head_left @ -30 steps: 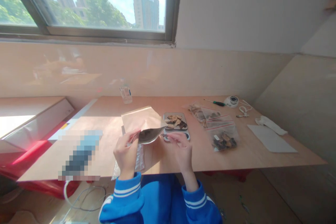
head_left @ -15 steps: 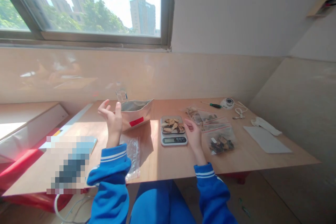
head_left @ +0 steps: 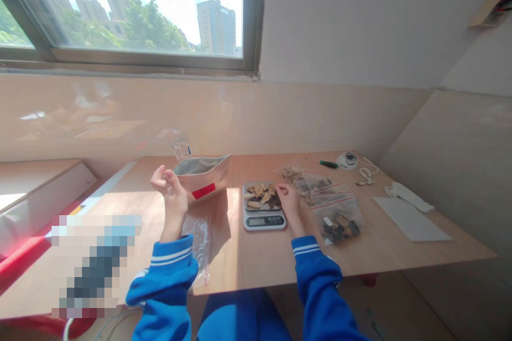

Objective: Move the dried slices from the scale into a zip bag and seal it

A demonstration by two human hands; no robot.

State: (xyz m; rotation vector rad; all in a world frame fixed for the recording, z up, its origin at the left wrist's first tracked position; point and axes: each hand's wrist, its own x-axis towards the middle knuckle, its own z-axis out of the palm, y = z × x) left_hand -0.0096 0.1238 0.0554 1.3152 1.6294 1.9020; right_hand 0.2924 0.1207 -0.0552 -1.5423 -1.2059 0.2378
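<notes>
Moved since half a second ago: right hand (head_left: 288, 203) onto the right edge of the scale (head_left: 264, 212), fingers loosely curled on the dried pieces (head_left: 262, 196), grip unclear. Left of scale, left hand (head_left: 171, 192) raised, half curled, empty, just beside the standing pouch (head_left: 204, 177).

matt kraft-paper pouch (head_left: 203, 180), glossy clear plastic bags (head_left: 338, 213), smooth wooden table (head_left: 256, 256).

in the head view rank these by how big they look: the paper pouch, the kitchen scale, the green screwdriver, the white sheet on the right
1. white sheet
2. paper pouch, close to the sheet in size, so this order is unsure
3. kitchen scale
4. green screwdriver, though it lies farther back
</notes>
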